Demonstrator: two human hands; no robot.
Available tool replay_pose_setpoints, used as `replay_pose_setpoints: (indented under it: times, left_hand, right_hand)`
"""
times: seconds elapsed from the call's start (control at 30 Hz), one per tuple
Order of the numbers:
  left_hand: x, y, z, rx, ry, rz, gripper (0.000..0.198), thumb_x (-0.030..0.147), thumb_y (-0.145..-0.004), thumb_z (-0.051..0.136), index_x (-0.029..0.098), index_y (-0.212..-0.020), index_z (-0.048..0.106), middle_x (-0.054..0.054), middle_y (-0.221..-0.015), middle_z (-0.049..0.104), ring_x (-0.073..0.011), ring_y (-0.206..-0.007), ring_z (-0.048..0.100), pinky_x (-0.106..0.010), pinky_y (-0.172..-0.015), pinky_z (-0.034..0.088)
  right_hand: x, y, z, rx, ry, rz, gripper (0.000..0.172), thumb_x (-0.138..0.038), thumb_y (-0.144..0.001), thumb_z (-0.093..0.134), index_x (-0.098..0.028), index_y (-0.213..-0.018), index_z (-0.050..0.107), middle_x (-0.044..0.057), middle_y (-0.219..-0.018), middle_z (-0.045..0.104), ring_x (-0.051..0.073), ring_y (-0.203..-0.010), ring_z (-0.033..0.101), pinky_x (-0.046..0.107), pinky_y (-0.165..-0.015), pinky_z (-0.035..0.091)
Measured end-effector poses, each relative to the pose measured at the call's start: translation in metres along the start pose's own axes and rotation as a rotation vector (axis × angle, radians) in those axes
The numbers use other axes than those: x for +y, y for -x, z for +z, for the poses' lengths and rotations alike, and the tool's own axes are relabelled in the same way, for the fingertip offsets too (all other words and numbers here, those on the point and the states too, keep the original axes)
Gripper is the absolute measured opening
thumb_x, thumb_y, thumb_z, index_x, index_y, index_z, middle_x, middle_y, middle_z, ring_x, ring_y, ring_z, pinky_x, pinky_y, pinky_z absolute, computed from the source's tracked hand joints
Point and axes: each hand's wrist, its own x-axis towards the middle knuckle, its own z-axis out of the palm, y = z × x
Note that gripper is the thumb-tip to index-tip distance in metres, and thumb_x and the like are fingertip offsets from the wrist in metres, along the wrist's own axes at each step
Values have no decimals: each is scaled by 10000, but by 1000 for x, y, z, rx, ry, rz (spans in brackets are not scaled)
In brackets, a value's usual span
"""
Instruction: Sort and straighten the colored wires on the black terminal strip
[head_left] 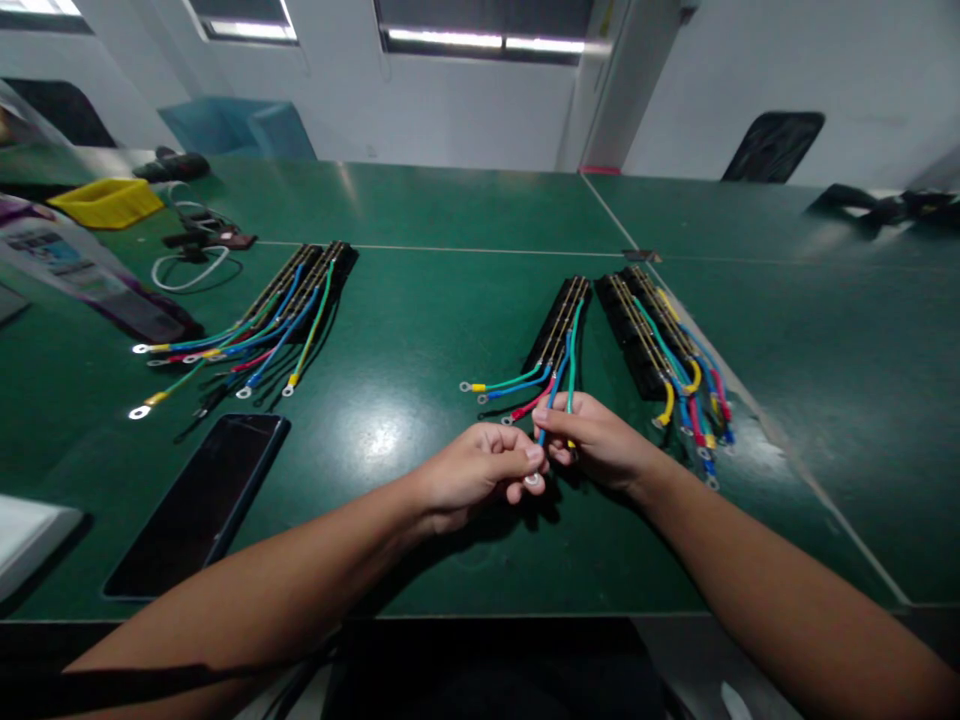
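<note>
Blue wire sits pinched in the closed fingers of the right hand; the left hand curls shut on its near end (a silver lug peeks out below). The wire runs far into a black terminal strip mid-surface. A second strip lies just right, a phone near left on the green surface.

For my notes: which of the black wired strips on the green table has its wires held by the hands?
The middle strip, just left of the right-hand group: only its wires run into the left hand and right hand.
</note>
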Motion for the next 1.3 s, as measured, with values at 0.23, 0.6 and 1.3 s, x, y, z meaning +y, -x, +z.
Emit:
replay_pose_setpoints:
  times: [0.23,0.6,1.3]
  left_hand:
    - [0,1,2,-2,-4,45,276,355,-774,708,108,-735,591,-16,-646,615,-31,-484,453,-157,-476,298]
    - [-2,1,4,206,-374,188,300,404,-807,642,140,-695,555,5,-614,596,-57,-470,473,-178,-463,342]
    - [-2,7,0,397,-1392,561,232,291,-903,502,160,-748,615,-7,-614,604,-97,-504,470,-230,-525,284]
  right_hand:
    - [0,0,-2,-7,5,8,310,-399,-795,669,-115,-680,621,-12,-463,541,49,-386,441,157,-386,289]
    - [-1,-1,0,65,7,-8,314,-399,-749,709,-125,-655,590,-33,-445,507,50,-368,415,167,-368,279]
    - [3,-1,5,137,177,-10,322,-424,-810,638,-148,-680,535,-56,-411,455,53,-353,377,177,-359,242]
